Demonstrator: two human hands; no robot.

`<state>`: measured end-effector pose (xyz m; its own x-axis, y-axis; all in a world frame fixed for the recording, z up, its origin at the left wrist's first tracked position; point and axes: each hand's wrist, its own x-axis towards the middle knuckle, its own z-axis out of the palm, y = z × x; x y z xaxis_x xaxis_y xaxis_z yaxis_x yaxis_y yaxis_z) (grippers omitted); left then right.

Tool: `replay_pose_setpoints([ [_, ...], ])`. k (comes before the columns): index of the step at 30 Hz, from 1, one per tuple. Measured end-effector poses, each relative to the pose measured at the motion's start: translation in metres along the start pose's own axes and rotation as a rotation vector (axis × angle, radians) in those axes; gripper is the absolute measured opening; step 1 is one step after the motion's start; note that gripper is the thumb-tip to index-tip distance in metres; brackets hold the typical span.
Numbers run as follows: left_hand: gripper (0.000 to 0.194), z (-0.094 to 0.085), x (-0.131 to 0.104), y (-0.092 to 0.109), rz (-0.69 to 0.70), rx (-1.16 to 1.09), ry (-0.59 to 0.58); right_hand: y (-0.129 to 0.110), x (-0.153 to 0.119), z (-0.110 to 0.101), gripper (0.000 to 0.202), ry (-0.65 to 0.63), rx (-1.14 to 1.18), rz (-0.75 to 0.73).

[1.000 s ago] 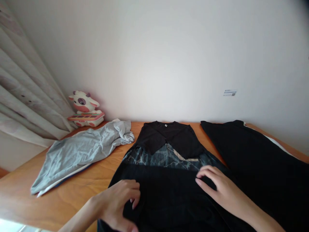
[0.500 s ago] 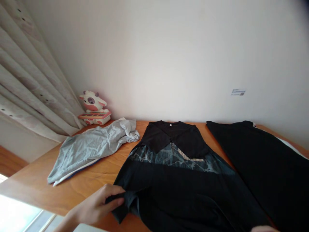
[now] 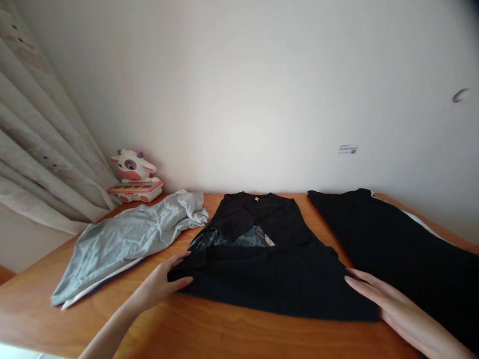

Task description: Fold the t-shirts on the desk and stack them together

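A black shirt [image 3: 269, 279] with a grey patterned band lies in the middle, its sleeves crossed over the chest and its lower part folded up over most of the band. At its left edge, my left hand [image 3: 164, 279] has thumb and fingers apart, resting on the fabric. My right hand [image 3: 385, 294] lies along the right edge, fingertips touching the cloth, fingers stretched out.
A crumpled light grey garment [image 3: 130, 234] lies on the wooden table [image 3: 209, 329] at the left. Behind it stands a cow toy [image 3: 134, 174] near the curtain [image 3: 41, 124]. Black clothing [image 3: 396, 244] spreads at the right, by the wall.
The shirt's lower part has come up over the patterned band, baring the table in front. My left hand has let go of the hem, and my right hand has come into view. The camera has shifted slightly.
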<state>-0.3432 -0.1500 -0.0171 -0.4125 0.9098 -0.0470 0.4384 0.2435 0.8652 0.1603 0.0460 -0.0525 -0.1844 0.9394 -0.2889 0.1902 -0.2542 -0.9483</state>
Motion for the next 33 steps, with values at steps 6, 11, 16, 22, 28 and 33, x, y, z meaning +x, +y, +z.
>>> replay_pose_setpoints([
  [6, 0.054, 0.006, -0.001, 0.008, -0.097, -0.261, -0.024, -0.006, -0.005, 0.013, 0.046, -0.121, 0.279, 0.179],
  [11, 0.049, 0.01, 0.013, 0.011, -0.235, -0.571, 0.169, -0.018, 0.008, 0.023, 0.037, -0.156, 0.259, 0.243],
  [16, 0.039, 0.015, 0.047, 0.029, -0.401, -0.816, 0.419, -0.039, 0.012, 0.034, 0.031, -0.17, 0.178, 0.237],
  [22, 0.025, 0.004, 0.051, 0.044, -0.128, -1.017, 0.377, -0.058, 0.015, 0.025, 0.047, -0.227, 0.336, -0.022],
  [28, 0.023, 0.023, 0.075, 0.044, -0.314, -0.946, 0.503, -0.058, 0.045, 0.029, 0.025, -0.074, 0.248, 0.07],
  [33, 0.029, 0.01, 0.047, 0.013, -0.316, -0.538, 0.106, -0.019, 0.028, -0.003, 0.038, -0.229, 0.041, 0.146],
])
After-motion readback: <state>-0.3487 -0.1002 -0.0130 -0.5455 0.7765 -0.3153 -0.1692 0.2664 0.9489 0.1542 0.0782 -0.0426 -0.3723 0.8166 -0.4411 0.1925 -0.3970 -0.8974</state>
